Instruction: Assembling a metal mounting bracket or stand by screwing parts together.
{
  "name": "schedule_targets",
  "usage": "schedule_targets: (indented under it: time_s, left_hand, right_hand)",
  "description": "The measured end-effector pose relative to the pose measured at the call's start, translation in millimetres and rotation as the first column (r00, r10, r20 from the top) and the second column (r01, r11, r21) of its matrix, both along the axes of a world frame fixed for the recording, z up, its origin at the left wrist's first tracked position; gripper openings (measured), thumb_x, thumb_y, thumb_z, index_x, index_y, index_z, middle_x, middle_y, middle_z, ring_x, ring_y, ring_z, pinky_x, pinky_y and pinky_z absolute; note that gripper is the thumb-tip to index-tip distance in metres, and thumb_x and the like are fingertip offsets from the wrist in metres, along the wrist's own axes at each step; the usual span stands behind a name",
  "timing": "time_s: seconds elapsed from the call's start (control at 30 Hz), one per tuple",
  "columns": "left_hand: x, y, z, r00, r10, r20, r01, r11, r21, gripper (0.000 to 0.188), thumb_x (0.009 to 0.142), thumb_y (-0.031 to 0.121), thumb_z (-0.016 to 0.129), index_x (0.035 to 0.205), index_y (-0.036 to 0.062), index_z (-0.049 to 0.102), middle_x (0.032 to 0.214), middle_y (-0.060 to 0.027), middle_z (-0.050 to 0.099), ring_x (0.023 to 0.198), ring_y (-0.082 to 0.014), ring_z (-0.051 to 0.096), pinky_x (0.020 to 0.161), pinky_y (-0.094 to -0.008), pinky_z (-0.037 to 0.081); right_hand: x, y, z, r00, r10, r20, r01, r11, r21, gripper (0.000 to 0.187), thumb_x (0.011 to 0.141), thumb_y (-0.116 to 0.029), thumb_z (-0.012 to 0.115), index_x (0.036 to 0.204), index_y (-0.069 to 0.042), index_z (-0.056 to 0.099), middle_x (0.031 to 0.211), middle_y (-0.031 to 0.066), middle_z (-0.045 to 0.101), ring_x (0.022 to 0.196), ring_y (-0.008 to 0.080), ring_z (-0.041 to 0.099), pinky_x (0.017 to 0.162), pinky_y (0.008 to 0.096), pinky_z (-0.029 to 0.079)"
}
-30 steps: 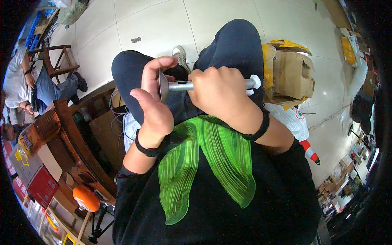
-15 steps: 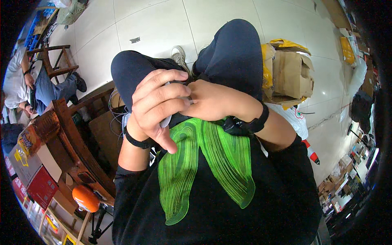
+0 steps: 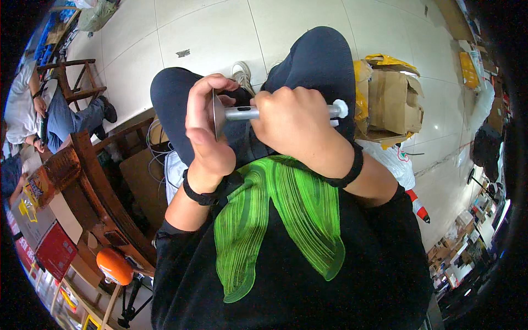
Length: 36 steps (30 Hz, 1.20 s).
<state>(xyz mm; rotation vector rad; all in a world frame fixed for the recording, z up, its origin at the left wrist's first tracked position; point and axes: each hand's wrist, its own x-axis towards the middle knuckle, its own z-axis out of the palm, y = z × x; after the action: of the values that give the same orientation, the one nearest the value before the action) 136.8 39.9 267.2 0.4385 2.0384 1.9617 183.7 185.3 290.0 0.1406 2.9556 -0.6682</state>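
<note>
A silver metal tube [image 3: 241,113] with a slot in its side lies crosswise above my lap. A thin round disc [image 3: 218,114], seen nearly edge-on, is at its left end. The white tip [image 3: 341,108] sticks out on the right. My right hand [image 3: 297,118] is closed around the middle of the tube, knuckles up. My left hand [image 3: 206,124] cups the disc from the left, fingers curled over its far edge and thumb at its near side. The palm side of the disc is partly hidden.
An opened cardboard box [image 3: 388,104] with yellow plastic stands right of my knee. Left of me are a dark wooden table [image 3: 104,192] and an orange rounded object [image 3: 115,267]. Another person [image 3: 71,115] sits at the far left. White tiles cover the floor.
My hands have moved apart sideways from their overlapped position. The tube, hidden before, now shows between and beyond them. My left hand has turned to face the disc.
</note>
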Motion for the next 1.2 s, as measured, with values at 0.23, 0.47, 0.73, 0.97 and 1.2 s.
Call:
schedule_targets:
  time_s: [0.23,0.47,0.73,0.97,1.2]
  left_hand:
    - [-28.4,-9.0,-2.6,0.685,-0.195,-0.703,0.309,0.950,0.038,0.067,0.077,0.064,0.060,0.089,-0.0021,0.061,0.089,-0.0170,0.061,0.083,-0.0354,0.062,0.075,-0.0433,0.052]
    - [-37.6,-13.7,-12.1,0.580,-0.298,-0.758,0.314,0.940,-0.130,0.085,0.084,0.073,0.040,0.121,-0.0023,0.052,0.120,-0.0245,0.056,0.112,-0.0404,0.054,0.091,-0.0475,0.045]
    - [-4.9,0.7,8.6,0.995,-0.093,-0.027,0.092,0.995,-0.046,0.105,0.080,0.082,0.003,0.129,-0.0013,0.045,0.127,-0.0168,0.052,0.113,-0.0253,0.053,0.094,-0.0362,0.040]
    - [-19.0,-3.4,7.7,0.753,-0.160,-0.638,0.178,0.983,-0.036,0.050,0.087,0.042,0.052,0.101,-0.0051,0.061,0.099,-0.0214,0.063,0.093,-0.0353,0.062,0.084,-0.0428,0.049]
    - [-29.4,-11.6,21.4,0.424,-0.373,-0.826,0.482,0.865,-0.143,0.054,0.086,0.053,0.054,0.101,0.0019,0.065,0.096,-0.0165,0.066,0.092,-0.0388,0.064,0.075,-0.0446,0.053]
  right_hand:
    - [-1.3,6.4,-9.1,0.938,0.280,0.206,-0.159,0.873,-0.461,0.023,0.076,-0.023,0.058,0.071,-0.001,0.065,0.068,0.0224,0.062,0.068,0.0412,0.063,0.066,0.0475,0.052]
    - [-0.7,9.0,-6.9,0.949,0.276,0.150,-0.153,0.823,-0.547,0.028,0.076,-0.026,0.057,0.071,-0.001,0.068,0.071,0.0239,0.064,0.071,0.0405,0.065,0.070,0.0484,0.053]
    - [0.8,1.2,-2.9,1.000,0.001,-0.015,0.000,1.000,0.015,0.013,0.072,-0.021,0.064,0.072,-0.009,0.069,0.058,0.0167,0.061,0.055,0.0343,0.064,0.052,0.0442,0.052]
    - [1.2,8.3,5.2,0.972,0.157,0.176,-0.110,0.962,-0.250,0.015,0.074,-0.021,0.062,0.075,-0.006,0.066,0.067,0.0180,0.063,0.064,0.0368,0.064,0.062,0.0447,0.053]
    - [9.8,10.1,-13.7,0.858,0.511,0.051,-0.333,0.630,-0.702,0.023,0.079,-0.022,0.053,0.075,-0.002,0.063,0.076,0.0205,0.065,0.073,0.0407,0.064,0.071,0.0499,0.051]
